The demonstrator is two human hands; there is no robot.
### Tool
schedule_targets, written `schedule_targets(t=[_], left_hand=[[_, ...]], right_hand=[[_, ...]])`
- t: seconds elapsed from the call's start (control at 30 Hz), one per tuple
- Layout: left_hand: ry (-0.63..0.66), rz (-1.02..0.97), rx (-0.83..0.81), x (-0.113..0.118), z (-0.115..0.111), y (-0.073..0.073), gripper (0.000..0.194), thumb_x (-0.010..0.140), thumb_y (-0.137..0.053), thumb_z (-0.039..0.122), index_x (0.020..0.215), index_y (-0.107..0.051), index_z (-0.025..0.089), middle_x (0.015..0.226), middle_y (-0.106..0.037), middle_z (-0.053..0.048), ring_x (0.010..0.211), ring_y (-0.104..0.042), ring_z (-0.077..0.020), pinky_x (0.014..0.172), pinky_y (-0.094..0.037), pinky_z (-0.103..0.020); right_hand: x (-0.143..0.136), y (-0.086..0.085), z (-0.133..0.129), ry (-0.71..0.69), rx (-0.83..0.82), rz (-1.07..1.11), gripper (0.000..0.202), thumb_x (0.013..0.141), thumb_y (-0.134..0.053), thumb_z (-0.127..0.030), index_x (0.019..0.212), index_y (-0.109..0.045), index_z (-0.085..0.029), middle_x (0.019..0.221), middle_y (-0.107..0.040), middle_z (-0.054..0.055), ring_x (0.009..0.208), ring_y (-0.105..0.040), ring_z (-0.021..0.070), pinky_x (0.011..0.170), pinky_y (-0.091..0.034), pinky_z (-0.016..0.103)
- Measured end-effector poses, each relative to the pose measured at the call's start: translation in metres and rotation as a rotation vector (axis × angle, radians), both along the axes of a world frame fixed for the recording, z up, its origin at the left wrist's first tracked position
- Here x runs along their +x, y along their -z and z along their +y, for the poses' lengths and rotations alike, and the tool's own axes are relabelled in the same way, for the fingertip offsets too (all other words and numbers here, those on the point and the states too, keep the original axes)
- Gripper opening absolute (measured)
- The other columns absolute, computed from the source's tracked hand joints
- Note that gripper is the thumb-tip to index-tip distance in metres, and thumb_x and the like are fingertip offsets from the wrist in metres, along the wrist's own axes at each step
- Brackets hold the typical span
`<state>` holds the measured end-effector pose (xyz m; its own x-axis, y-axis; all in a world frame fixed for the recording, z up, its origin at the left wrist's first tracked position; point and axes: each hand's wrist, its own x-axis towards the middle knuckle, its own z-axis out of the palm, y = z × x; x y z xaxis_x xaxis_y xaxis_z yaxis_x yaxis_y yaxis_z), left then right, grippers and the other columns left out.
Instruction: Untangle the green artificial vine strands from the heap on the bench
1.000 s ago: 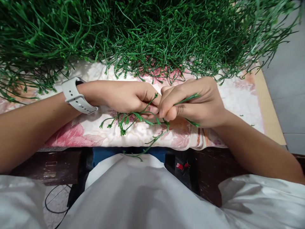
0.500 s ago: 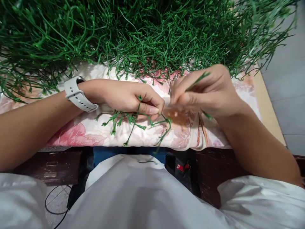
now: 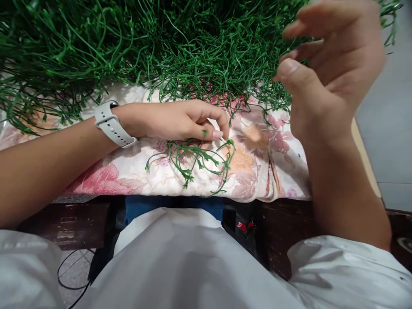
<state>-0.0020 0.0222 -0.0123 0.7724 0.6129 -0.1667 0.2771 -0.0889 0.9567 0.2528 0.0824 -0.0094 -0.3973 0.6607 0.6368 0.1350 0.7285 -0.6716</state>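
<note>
My left hand (image 3: 183, 122) rests over the cloth, its thumb and forefinger pinched on the thin pale stem of an artificial green sprig (image 3: 230, 143). Slender strands with small forked tips spread from the sprig and hang below the fingers. At the upper right my right hand (image 3: 341, 81) is raised, palm partly showing. Its fingers are half bent and apart, and I see nothing between them. Behind it lies the right part of a big heap of similar green sprigs (image 3: 128, 38).
A flowered cloth (image 3: 106, 180) covers the table under my hands. A white watch strap (image 3: 114, 128) circles my left wrist. Pale tiles (image 3: 395, 150) lie beyond the table's right edge. Below the front edge are dark brown wood (image 3: 77, 223) and a black cable (image 3: 59, 274).
My right hand has moved up and right, away from my left hand, and its fingers have parted. The left hand stays nearly in place; the strands under it now hang differently.
</note>
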Motion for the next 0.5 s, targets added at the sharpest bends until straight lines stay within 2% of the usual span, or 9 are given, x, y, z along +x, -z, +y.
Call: schedule_targets(t=[0.07, 0.13, 0.2, 0.27, 0.4, 0.5], left_hand=[[-0.032, -0.019, -0.004, 0.000, 0.000, 0.001, 0.014, 0.101, -0.065, 0.031, 0.110, -0.067, 0.020, 0.078, -0.060, -0.002, 0.064, -0.054, -0.0112, 0.058, -0.037, -0.024], [-0.053, -0.051, -0.013, -0.001, 0.001, 0.004, 0.012, 0.100, -0.065, 0.030, 0.107, -0.066, 0.021, 0.078, -0.059, -0.002, 0.063, -0.053, -0.0110, 0.056, -0.037, -0.024], [-0.069, -0.090, -0.020, -0.002, 0.002, 0.006, 0.011, 0.098, -0.068, 0.031, 0.101, -0.065, 0.021, 0.079, -0.060, -0.002, 0.063, -0.053, -0.0110, 0.056, -0.039, -0.024], [-0.088, -0.131, -0.016, -0.003, 0.003, 0.008, 0.014, 0.096, -0.071, 0.032, 0.096, -0.062, 0.021, 0.081, -0.061, -0.002, 0.066, -0.056, -0.0118, 0.058, -0.043, -0.024], [-0.113, -0.156, 0.010, -0.004, 0.003, 0.012, 0.020, 0.096, -0.074, 0.034, 0.091, -0.061, 0.020, 0.083, -0.063, -0.003, 0.071, -0.060, -0.0122, 0.060, -0.047, -0.023], [-0.104, -0.166, 0.028, -0.004, 0.005, 0.015, 0.024, 0.093, -0.079, 0.035, 0.090, -0.061, 0.020, 0.080, -0.062, -0.002, 0.067, -0.059, -0.0104, 0.058, -0.046, -0.021]], right_hand=[[-0.009, 0.003, -0.010, -0.104, 0.127, 0.047, 0.025, 0.088, -0.081, -0.026, 0.112, -0.084, -0.030, 0.099, -0.076, 0.006, 0.091, -0.069, 0.0209, 0.077, -0.052, 0.036], [-0.016, 0.004, -0.019, -0.232, 0.259, -0.093, 0.019, 0.087, -0.082, -0.025, 0.106, -0.083, -0.025, 0.091, -0.077, 0.007, 0.083, -0.069, 0.0207, 0.075, -0.051, 0.038], [-0.020, 0.005, -0.027, -0.308, 0.337, -0.251, 0.019, 0.089, -0.082, -0.031, 0.107, -0.080, -0.025, 0.098, -0.078, 0.008, 0.090, -0.071, 0.0240, 0.081, -0.053, 0.043], [-0.021, 0.005, -0.033, -0.354, 0.339, -0.340, 0.022, 0.092, -0.080, -0.035, 0.112, -0.079, -0.025, 0.106, -0.078, 0.009, 0.094, -0.072, 0.0253, 0.085, -0.053, 0.047], [-0.021, 0.006, -0.038, -0.362, 0.351, -0.417, 0.026, 0.097, -0.077, -0.035, 0.119, -0.079, -0.023, 0.109, -0.074, 0.009, 0.099, -0.070, 0.0260, 0.090, -0.051, 0.048], [-0.022, 0.010, -0.038, -0.345, 0.357, -0.463, 0.024, 0.102, -0.071, -0.039, 0.113, -0.081, -0.020, 0.107, -0.071, 0.010, 0.100, -0.067, 0.0246, 0.092, -0.052, 0.046]])
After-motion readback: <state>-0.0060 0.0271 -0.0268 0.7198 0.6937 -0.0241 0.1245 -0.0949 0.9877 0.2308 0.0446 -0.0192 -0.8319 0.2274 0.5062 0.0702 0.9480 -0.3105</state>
